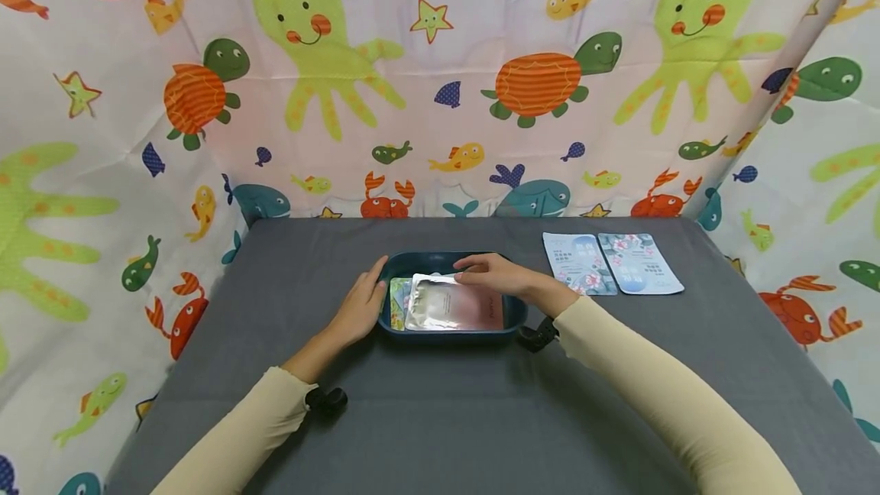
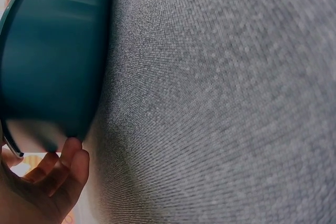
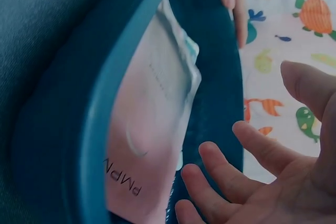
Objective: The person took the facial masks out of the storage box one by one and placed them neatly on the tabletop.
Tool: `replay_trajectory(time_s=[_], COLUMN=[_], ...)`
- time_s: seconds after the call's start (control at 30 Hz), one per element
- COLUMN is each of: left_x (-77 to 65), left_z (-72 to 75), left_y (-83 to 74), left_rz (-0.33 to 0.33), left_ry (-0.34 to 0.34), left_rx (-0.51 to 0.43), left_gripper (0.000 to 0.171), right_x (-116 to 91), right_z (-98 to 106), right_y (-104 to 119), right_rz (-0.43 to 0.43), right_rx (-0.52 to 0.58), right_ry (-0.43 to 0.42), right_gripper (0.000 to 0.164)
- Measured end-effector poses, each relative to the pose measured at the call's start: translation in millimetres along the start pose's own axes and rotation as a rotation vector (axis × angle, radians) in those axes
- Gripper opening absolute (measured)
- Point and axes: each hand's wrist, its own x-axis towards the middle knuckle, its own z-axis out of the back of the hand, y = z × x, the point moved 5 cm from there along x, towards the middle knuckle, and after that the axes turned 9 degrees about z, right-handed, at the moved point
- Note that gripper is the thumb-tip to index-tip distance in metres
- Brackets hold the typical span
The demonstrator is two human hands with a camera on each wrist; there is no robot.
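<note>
A dark teal plastic basin [image 1: 447, 338] stands on the table. My left hand [image 1: 362, 302] holds it by its left end, with fingertips [image 2: 73, 148] against the outside of the end wall. In the basin lies a pink and silver face mask packet [image 1: 459, 305], marked PMPM [image 3: 128, 179] in the right wrist view. Under its left side, a green and yellow packet [image 1: 397, 304] and a bluish packet edge stick out. My right hand [image 1: 498, 275] hovers over the basin's back right part, fingers spread and nothing between them in the right wrist view.
Two pale blue flowered packets, a left one [image 1: 580, 263] and a right one [image 1: 641, 263], lie side by side to the basin's right. Grey cloth [image 1: 440, 418] covers the table. A curtain [image 1: 440, 82] with sea animals hangs behind and at both sides.
</note>
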Motion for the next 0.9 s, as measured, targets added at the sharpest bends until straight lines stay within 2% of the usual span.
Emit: replay_trajectory(time_s=[0.27,0.67,0.9], left_x=[2.0,0.9,1.4], left_z=[4.8,3.4,4.5], left_y=[-4.2,-2.1,-4.7], left_rz=[0.008,0.03,0.03], left_ry=[0.006,0.02,0.021], left_rx=[-0.016,-0.017,-0.017], left_gripper=[0.054,0.054,0.054], right_x=[5,14,11], right_z=[5,9,21], right_y=[0,-3,3], right_rz=[-0.049,-0.123,-0.135], right_rx=[-0.079,-0.187,-0.117], right_ry=[0.031,0.079,0.047], right_gripper=[0.059,0.06,0.06])
